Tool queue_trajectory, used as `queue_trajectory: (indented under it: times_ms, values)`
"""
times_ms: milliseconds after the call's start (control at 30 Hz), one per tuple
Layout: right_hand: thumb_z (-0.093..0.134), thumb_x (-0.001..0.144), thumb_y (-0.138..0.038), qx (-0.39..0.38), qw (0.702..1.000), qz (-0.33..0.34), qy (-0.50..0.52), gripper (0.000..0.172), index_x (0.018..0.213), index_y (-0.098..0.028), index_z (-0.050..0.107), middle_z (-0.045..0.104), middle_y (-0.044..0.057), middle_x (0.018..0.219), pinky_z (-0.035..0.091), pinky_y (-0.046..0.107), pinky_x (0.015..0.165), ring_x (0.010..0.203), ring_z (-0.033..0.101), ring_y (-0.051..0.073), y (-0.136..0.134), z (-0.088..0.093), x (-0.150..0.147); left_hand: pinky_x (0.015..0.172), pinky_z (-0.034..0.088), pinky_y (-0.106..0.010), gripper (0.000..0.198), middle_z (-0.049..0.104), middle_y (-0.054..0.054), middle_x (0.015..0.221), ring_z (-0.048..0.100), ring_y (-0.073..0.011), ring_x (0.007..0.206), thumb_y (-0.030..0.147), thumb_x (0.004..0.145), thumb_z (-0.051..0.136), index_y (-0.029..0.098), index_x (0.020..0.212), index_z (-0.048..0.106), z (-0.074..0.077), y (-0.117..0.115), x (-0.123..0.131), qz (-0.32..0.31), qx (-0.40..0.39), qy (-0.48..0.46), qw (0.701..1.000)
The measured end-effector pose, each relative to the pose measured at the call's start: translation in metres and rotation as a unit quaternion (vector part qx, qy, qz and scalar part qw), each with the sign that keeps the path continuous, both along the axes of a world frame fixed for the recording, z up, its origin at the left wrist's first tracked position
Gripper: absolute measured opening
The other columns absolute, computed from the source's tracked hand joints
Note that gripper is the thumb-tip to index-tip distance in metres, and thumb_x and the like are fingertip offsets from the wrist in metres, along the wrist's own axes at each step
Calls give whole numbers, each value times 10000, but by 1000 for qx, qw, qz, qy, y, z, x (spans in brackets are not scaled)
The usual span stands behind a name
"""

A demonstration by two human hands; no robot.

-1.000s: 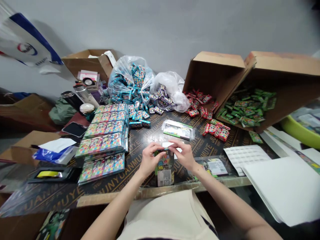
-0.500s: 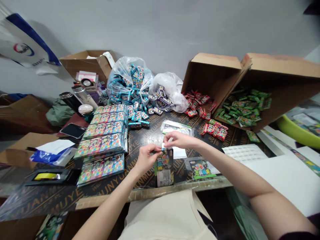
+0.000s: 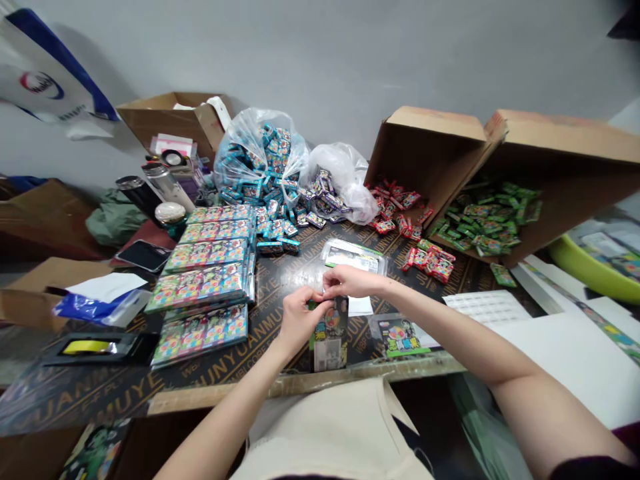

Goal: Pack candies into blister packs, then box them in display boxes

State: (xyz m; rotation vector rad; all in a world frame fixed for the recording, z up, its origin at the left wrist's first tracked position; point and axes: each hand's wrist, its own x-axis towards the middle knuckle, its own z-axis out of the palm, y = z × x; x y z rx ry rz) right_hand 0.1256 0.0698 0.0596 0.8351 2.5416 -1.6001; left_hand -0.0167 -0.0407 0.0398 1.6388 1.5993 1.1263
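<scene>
An upright candy package (image 3: 329, 340) with a green, black and white print stands on the dark printed board (image 3: 260, 353), and my left hand (image 3: 301, 321) grips its upper part. My right hand (image 3: 347, 281) is pinched just above the package, its fingertips against my left fingers. Whatever it pinches is hidden. A white paper slip (image 3: 361, 306) lies beyond the package. A card in a clear sleeve (image 3: 353, 257) lies farther on, and a flat candy card (image 3: 401, 337) sits to the right.
Stacks of colourful sleeved packs (image 3: 205, 287) fill the board's left side. Behind stand a clear bag of blue packets (image 3: 260, 160) and tipped cardboard boxes (image 3: 430, 153) spilling red and green packets. White sheets (image 3: 560, 353) lie at right.
My right forearm has swung outward and lies flatter, uncovering the card at right. My right hand has moved left, closer to my left hand, over the package top.
</scene>
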Motion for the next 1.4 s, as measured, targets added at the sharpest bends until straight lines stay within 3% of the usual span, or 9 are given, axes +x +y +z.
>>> queue_trajectory:
  times_ms: [300, 533, 667, 800, 1000, 1133, 1233, 1333, 1400]
  values:
    - [558, 748, -318, -85, 964, -221, 124, 320, 1016, -178, 451, 512, -54, 588, 376, 211, 523, 511, 472, 97, -8, -50, 16, 695, 502, -281, 275, 678, -59, 866, 635, -178, 766, 282, 708, 639, 135, 936, 598, -8, -27, -2, 28, -145, -199, 969]
    - [749, 527, -345, 180, 937, -269, -129, 439, 898, -173, 587, 530, 89, 922, 341, 377, 808, 967, 453, 271, 10, -112, 66, 851, 464, -325, 330, 678, -4, 966, 626, -199, 860, 156, 690, 636, 273, 998, 656, 37, -80, -76, 97, 86, 156, 979]
    - [670, 587, -272, 155, 943, -276, -104, 219, 729, -156, 551, 532, 46, 771, 356, 312, 714, 800, 483, 212, 0, -130, 71, 919, 417, -398, 353, 665, -18, 1027, 601, -238, 958, 171, 732, 581, 301, 1057, 628, -4, -98, -124, 90, 49, 288, 952]
    - [563, 683, -255, 127, 943, -307, -26, 134, 764, -158, 518, 531, -2, 703, 377, 258, 640, 685, 495, 158, -16, -119, 69, 915, 399, -462, 300, 657, -73, 1037, 557, -301, 1018, 295, 698, 640, 261, 996, 657, -44, -103, -144, 112, -10, 315, 943]
    - [425, 735, -93, 171, 919, -281, 219, 196, 774, -188, 592, 619, 45, 827, 403, 345, 787, 829, 548, 188, -54, -73, 63, 925, 400, -445, 401, 639, -99, 1062, 563, -265, 1023, 439, 719, 603, 191, 1034, 625, -17, -59, -79, 134, -147, -30, 979]
    - [417, 734, -51, 304, 896, -231, 225, 280, 820, -231, 614, 616, 50, 993, 368, 399, 870, 976, 517, 200, -72, -57, 62, 780, 493, -366, 636, 647, -136, 1019, 631, -222, 883, 395, 717, 621, 136, 1260, 415, -7, -23, -16, 61, -295, -374, 877]
    - [486, 691, -94, 313, 899, -238, 191, 366, 1017, -236, 568, 482, 74, 1244, 286, 451, 961, 1174, 399, 249, -79, -52, 70, 704, 510, -306, 871, 680, -87, 893, 649, -173, 736, 198, 557, 757, 151, 1305, 314, -11, -8, 8, 88, -257, -430, 861]
    - [554, 674, -236, 202, 913, -296, 194, 699, 1320, -210, 288, 237, 119, 1419, 203, 490, 1017, 1301, 219, 290, -77, -51, 79, 673, 517, -308, 942, 685, -41, 828, 649, -162, 688, 171, 544, 758, 196, 1334, 247, -13, -3, 13, 98, -208, -420, 878]
    - [548, 716, -309, 108, 909, -332, 228, 801, 1382, -208, 114, 279, 128, 1401, 241, 454, 1018, 1294, 256, 253, -73, -54, 83, 686, 518, -312, 920, 682, -44, 860, 651, -168, 719, 177, 556, 750, 200, 1331, 254, -13, -3, 12, 76, -205, -404, 888]
